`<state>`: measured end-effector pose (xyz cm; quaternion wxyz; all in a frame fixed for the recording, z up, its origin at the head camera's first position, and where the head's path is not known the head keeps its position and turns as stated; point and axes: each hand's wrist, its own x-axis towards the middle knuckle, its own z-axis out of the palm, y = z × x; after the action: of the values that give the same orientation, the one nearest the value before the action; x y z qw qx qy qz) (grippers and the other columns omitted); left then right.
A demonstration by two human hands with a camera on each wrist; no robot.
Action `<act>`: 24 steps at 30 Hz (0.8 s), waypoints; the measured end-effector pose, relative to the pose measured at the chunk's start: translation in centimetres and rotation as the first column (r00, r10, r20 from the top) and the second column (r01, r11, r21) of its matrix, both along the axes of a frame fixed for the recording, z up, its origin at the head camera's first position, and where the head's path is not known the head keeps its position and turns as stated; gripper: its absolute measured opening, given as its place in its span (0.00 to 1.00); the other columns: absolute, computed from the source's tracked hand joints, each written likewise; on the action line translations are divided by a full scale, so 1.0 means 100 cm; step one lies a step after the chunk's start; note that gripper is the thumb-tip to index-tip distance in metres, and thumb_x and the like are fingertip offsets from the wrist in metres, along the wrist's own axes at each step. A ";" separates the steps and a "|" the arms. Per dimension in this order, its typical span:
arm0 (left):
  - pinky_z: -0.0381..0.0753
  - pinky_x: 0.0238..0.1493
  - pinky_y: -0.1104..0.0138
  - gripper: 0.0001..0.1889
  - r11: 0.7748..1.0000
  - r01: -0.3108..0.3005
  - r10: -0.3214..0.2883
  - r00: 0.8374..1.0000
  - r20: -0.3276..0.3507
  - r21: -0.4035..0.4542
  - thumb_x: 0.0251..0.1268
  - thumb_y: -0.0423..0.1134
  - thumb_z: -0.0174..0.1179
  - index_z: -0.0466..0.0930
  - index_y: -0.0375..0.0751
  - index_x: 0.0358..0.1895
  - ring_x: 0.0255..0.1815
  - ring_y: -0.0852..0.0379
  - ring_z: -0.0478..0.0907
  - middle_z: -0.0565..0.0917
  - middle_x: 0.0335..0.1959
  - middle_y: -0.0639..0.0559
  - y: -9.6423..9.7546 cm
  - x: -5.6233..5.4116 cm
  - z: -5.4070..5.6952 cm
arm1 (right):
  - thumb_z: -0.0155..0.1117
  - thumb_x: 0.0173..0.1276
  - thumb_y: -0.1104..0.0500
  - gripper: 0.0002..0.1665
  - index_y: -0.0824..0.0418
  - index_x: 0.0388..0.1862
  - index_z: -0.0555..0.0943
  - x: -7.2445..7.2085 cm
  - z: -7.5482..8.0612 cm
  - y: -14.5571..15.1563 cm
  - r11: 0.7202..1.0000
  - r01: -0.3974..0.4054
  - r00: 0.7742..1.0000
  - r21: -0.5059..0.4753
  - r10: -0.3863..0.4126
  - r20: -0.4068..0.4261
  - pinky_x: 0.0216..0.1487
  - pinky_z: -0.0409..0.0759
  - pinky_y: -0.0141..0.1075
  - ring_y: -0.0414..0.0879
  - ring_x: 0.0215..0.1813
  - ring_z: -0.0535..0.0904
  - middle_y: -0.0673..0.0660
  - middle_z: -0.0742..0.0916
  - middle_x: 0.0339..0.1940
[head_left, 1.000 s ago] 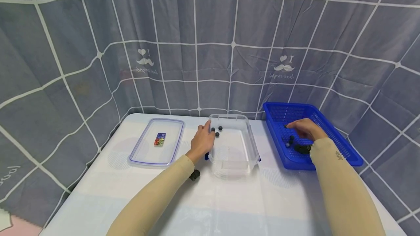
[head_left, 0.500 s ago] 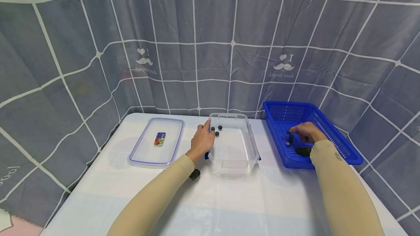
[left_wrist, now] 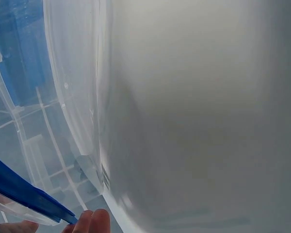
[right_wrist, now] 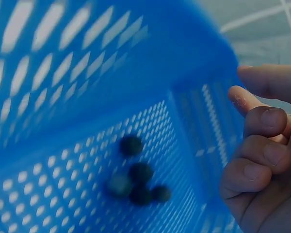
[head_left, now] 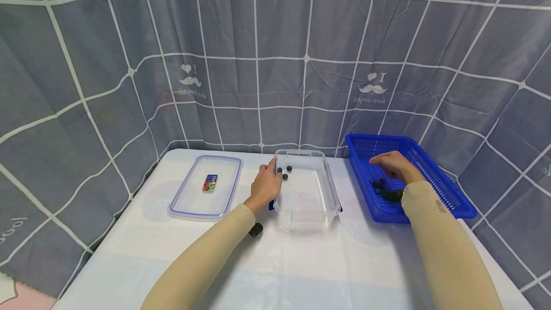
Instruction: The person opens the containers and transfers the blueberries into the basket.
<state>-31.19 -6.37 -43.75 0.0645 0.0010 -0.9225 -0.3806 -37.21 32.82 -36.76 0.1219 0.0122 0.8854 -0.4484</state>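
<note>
My left hand [head_left: 265, 186] grips the left wall of a clear plastic food container [head_left: 329, 181]. In the left wrist view its fingers [left_wrist: 99, 222] lie at a blue latch flap [left_wrist: 31, 194]. Several small dark blueberries [head_left: 289, 169] lie at the container's far left. My right hand [head_left: 393, 164] hangs over the blue plastic basket [head_left: 452, 190]. In the right wrist view its thumb and index finger stand slightly apart, the other fingers [right_wrist: 252, 172] loosely bent, with nothing visible between them. More blueberries [right_wrist: 140, 172] sit clustered on the perforated basket floor below.
A clear lid [head_left: 225, 195] with a blue seal and a colourful label [head_left: 210, 183] lies flat, left of the container. A dark object [head_left: 256, 230] shows at my left wrist, another [head_left: 391, 196] by the right. A grey checked curtain [head_left: 280, 80] hangs behind the white table [head_left: 301, 267].
My right hand dipped to the berries in the basket, then rose. The dark berry at its fingertips earlier no longer shows there. My left hand stays on the container.
</note>
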 end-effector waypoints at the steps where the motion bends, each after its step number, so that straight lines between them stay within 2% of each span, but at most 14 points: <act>1: 0.78 0.51 0.44 0.29 1.000 0.000 0.000 1.000 0.000 0.001 0.79 0.49 0.42 0.56 0.56 0.81 0.59 0.38 0.78 0.68 0.70 0.37 0.000 0.000 0.000 | 0.61 0.73 0.54 0.33 0.74 0.69 0.72 0.000 0.003 -0.004 1.000 -0.007 1.000 0.004 0.007 -0.002 0.21 0.63 0.33 0.37 0.15 0.60 0.42 0.66 0.11; 12: 0.77 0.54 0.43 0.29 1.000 -0.007 0.007 1.000 -0.006 -0.004 0.79 0.49 0.42 0.56 0.56 0.80 0.61 0.38 0.77 0.68 0.70 0.38 0.001 0.000 0.000 | 0.60 0.75 0.49 0.31 0.68 0.68 0.75 -0.001 0.033 -0.051 0.996 -0.080 0.996 -0.030 0.078 -0.039 0.26 0.62 0.34 0.39 0.19 0.58 0.43 0.64 0.15; 16: 0.78 0.52 0.44 0.29 1.000 -0.006 0.006 1.000 -0.005 -0.006 0.79 0.49 0.41 0.55 0.57 0.81 0.59 0.38 0.78 0.68 0.71 0.38 0.001 0.000 0.000 | 0.62 0.75 0.49 0.28 0.66 0.65 0.76 -0.001 0.036 -0.066 0.993 -0.096 0.995 -0.063 0.094 -0.041 0.26 0.61 0.33 0.40 0.19 0.56 0.44 0.64 0.16; 24: 0.79 0.51 0.45 0.29 1.000 -0.008 0.008 1.000 -0.004 -0.007 0.79 0.49 0.42 0.55 0.56 0.81 0.59 0.38 0.78 0.68 0.70 0.38 0.001 0.001 0.000 | 0.61 0.75 0.51 0.27 0.64 0.67 0.77 -0.004 0.033 -0.097 0.988 -0.124 0.992 -0.095 0.121 -0.032 0.26 0.61 0.33 0.40 0.19 0.55 0.45 0.63 0.15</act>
<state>-31.12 -6.23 -43.72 0.0680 0.0035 -0.9238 -0.3769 -37.62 23.13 -33.47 0.1382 -0.0539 0.8633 -0.4824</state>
